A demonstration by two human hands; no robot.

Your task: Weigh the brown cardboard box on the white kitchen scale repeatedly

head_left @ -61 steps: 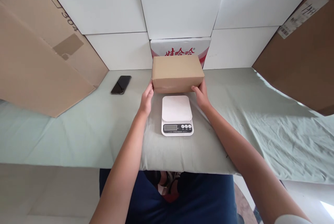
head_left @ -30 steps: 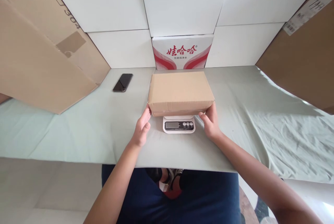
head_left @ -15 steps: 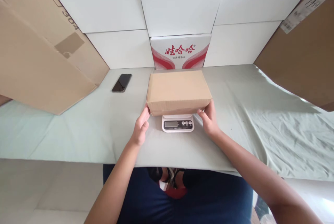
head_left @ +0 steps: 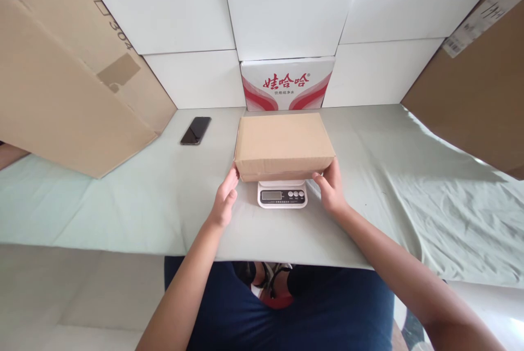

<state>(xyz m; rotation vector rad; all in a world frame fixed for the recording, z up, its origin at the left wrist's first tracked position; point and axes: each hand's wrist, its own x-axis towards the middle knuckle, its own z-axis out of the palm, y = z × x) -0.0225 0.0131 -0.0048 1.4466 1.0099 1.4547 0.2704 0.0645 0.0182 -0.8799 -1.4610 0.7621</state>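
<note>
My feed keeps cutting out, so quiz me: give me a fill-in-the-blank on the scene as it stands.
1. The plain brown cardboard box sits on the white digital ____.
2. The black phone lies to the box's ____.
3. The left hand and right hand touch the box's ____ corners.

Missing words: scale; left; near

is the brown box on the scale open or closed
Closed: the cardboard box shows an unbroken flat top with no raised flaps, resting on the scale.

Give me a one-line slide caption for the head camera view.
Left hand and right hand at the near corners of a cardboard box sitting on a white kitchen scale.
</note>
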